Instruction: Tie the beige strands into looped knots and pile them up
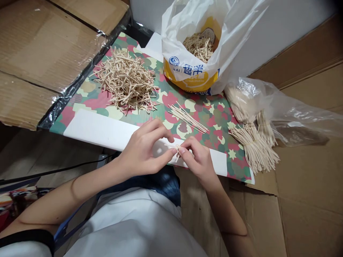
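Observation:
Near the front edge of the board, my right hand (198,157) pinches a small cluster of short, pale thin sticks (177,149) between thumb and forefinger. From the other side my left hand (146,148) meets the same cluster, its thumb tip against it and its forefinger curved above. My fingers partly hide the cluster, so its exact shape cannot be told. Just beyond my hands lie several loose, straight pale sticks (189,117). A large heap of short, bent pale pieces (127,82) sits farther off to the left.
A patterned board (214,142) with a white strip (93,126) forms the work surface. At the back stands a white plastic bag (193,71) holding more pieces. Tied stick bundles (254,146) and a clear bag (289,114) lie right. Cardboard (40,46) borders the left.

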A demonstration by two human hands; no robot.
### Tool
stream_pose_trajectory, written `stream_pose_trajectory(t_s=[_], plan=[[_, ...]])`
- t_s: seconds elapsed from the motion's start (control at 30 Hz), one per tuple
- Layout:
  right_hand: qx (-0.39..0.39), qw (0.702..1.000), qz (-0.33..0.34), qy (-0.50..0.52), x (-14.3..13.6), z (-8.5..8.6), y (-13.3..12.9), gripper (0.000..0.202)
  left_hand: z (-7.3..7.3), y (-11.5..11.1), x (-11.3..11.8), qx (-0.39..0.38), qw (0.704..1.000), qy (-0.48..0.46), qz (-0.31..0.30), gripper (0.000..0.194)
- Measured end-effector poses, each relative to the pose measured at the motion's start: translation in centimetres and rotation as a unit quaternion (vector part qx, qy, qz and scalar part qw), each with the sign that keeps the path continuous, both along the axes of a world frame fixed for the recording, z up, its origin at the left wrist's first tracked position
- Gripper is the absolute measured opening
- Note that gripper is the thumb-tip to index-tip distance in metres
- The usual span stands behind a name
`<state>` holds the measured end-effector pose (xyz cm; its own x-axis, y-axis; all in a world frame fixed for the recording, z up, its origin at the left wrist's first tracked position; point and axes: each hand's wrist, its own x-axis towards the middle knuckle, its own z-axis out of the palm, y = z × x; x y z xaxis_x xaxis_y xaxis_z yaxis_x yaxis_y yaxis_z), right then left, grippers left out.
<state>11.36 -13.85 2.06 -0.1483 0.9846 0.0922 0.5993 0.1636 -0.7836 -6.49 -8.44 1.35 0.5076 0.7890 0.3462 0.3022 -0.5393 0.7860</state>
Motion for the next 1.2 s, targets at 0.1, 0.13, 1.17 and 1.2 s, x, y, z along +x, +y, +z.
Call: stream_pose_trajectory(t_s=[0.1,0.13,1.17,1.2], plan=[[0.026,0.999,0.0,-0.019,-0.4,0.0,0.0,0.013,-0.2,-0.3,0.1,0.029,1.0,0.004,0.005,0.012],[0.029,0.999,-0.003,-0.025,-0.5,0.0,0.0,0.013,-0.2,-0.4,0.1,0.03,1.0,0.005,0.001,0.01],[0.047,0.995,0.06,-0.065,-0.4,0.7,0.5,0.015,-0.6,-0.3,0.1,0.071,0.997,0.019,-0.015,0.011],[0.048,0.995,0.061,-0.07,-0.4,0.7,0.6,0.015,-0.6,-0.2,0.2,0.073,0.997,0.025,-0.019,0.011]])
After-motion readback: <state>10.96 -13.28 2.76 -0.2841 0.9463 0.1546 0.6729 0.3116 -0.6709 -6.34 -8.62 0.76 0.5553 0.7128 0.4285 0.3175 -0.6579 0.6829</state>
